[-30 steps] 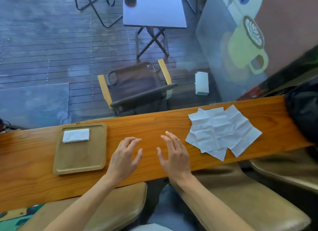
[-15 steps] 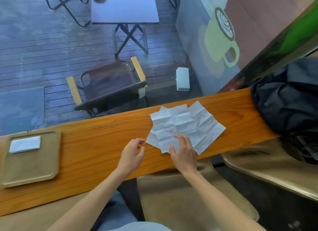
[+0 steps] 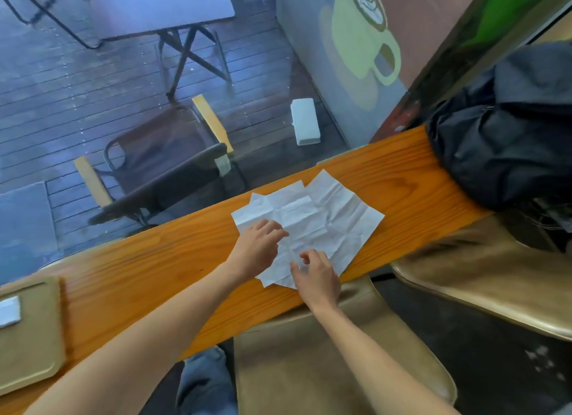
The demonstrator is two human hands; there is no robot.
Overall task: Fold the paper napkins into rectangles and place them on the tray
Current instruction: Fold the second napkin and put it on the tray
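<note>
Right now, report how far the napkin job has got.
Done: one folded napkin lies on the tray. In hand: both the left hand and right hand are at the near edge of the unfolded napkins on the counter. Left: folding these overlapping sheets and moving them to the tray.
</note>
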